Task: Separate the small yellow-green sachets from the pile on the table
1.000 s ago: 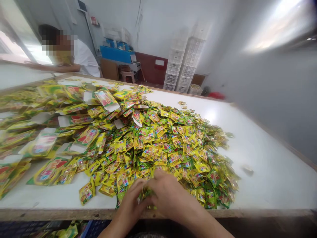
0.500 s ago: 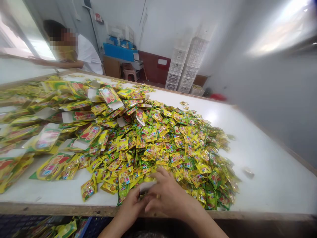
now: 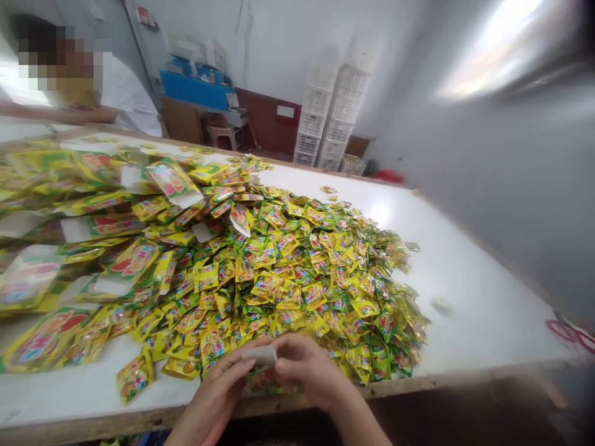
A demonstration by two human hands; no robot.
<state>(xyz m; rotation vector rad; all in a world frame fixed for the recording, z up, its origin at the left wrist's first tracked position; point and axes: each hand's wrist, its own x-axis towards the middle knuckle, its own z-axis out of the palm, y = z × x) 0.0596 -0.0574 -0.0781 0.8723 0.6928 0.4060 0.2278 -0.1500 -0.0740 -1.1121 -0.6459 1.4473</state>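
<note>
At wooden edge (image 3: 279, 404), left fingers (image 3: 244, 368), right fingers (image 3: 285, 368) curled round carton (image 3: 261, 355), roomy tabletop (image 3: 483, 310) rightward

heaped sachets (image 3: 297, 272) bar the way ahead, while the blurred tabletop (image 3: 474, 272) rightward seems passable.

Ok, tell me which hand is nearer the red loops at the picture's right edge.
Right. The right hand is to the left of the red loops, clear of them; the left hand is farther left, beside the right one.
</note>
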